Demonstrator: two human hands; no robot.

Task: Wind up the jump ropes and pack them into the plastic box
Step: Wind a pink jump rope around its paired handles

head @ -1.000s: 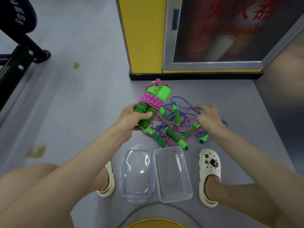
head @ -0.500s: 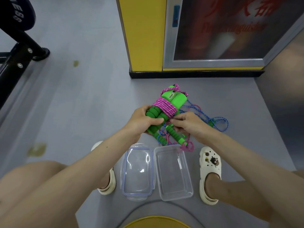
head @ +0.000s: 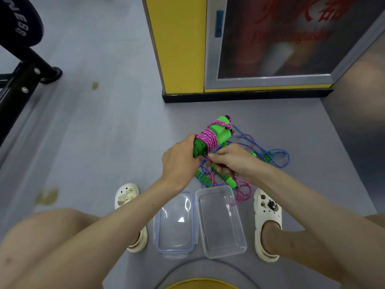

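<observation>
Cord (head: 207, 139) is judged limp and light; foam handles (head: 199, 148) are gripped by the left hand (head: 179, 161), a strand (head: 205, 157) pinched by the right hand (head: 231, 161).

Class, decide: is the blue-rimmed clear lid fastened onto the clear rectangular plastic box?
No, the blue-rimmed clear lid lies beside the open clear plastic box.

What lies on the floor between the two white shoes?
Head view: a clear lid and the plastic box side by side, with a loose pink rope end at the box's far right corner.
</observation>
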